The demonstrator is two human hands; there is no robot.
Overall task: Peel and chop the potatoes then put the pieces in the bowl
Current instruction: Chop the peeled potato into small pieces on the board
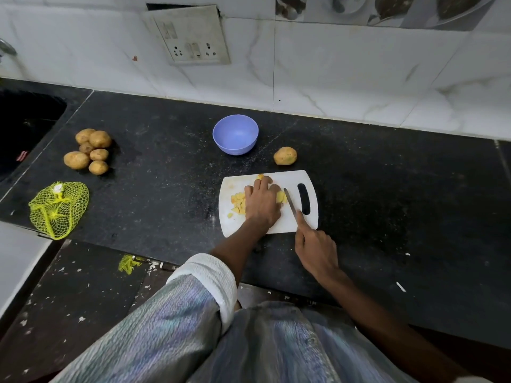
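At the far left the black countertop (pixel 154 167) drops into a dark sink (pixel 25 128) at its left edge. Near the counter's front-left corner lies an empty yellow mesh bag (pixel 59 210), and behind it, toward the sink, six unpeeled potatoes (pixel 90 150) sit bunched together, touching one another. A scrap of yellow netting (pixel 127 264) lies on the floor below the front edge.

Toward the middle, a lavender bowl (pixel 235 134) stands near the back of the counter with nothing visible inside it. Just in front of it, near the front edge, lies a white cutting board (pixel 287 225) with its handle slot at the right end. Yellow chopped potato pieces (pixel 238 203) are heaped on the board's left half. The left hand (pixel 262 203) lies over the potato on the board, fingers curled down onto it, with more cut flesh showing at its right side and at the fingertips.

Just right of that hand, the knife (pixel 290 204) has its blade laid across the board beside the slot. The right hand (pixel 315 248) grips the handle at the board's front-right corner, forefinger stretched along the knife.

Behind the board's right end, a single whole potato (pixel 285 156) rests alone on the counter, right of the bowl.
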